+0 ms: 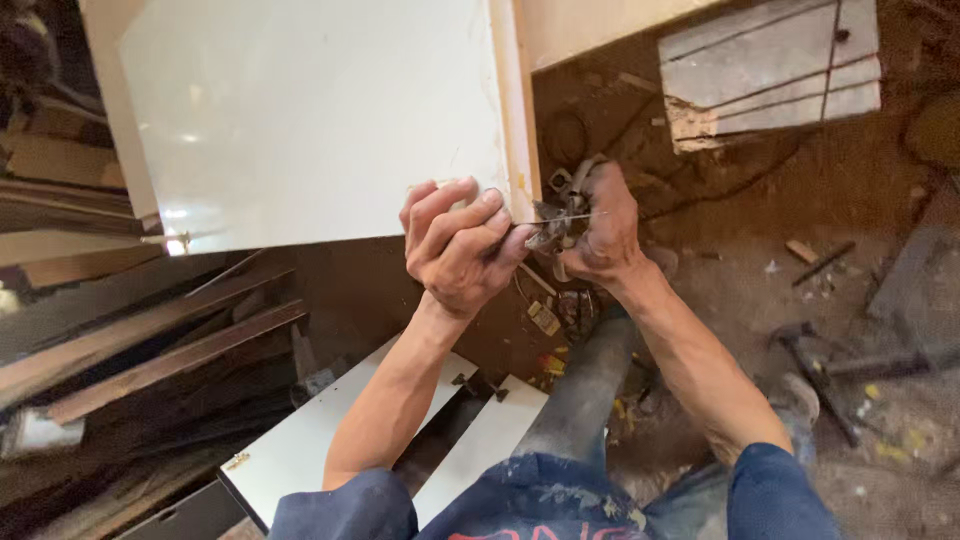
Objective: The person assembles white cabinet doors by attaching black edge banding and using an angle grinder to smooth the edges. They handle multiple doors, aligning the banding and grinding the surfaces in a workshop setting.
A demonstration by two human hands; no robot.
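Note:
My left hand [462, 243] is closed in a pinch at the lower right corner of a large white glossy panel [310, 120]. Between its fingertips it holds a thin metal pin or screw [560, 219] that points right. My right hand [600, 225] grips a bunch of small grey metal fittings [562, 205], hinge-like pieces, right beside the panel's raw wooden edge [520, 110]. The pin's tip meets the fittings. Both hands nearly touch each other.
Smaller white boards [310, 440] lie on the floor below my arms. Dark wooden slats [150, 350] are stacked at the left. A grey laminated offcut [770, 65] rests at top right. Dusty ground with scraps, cables and a hammer-like tool [820, 375] lies at the right.

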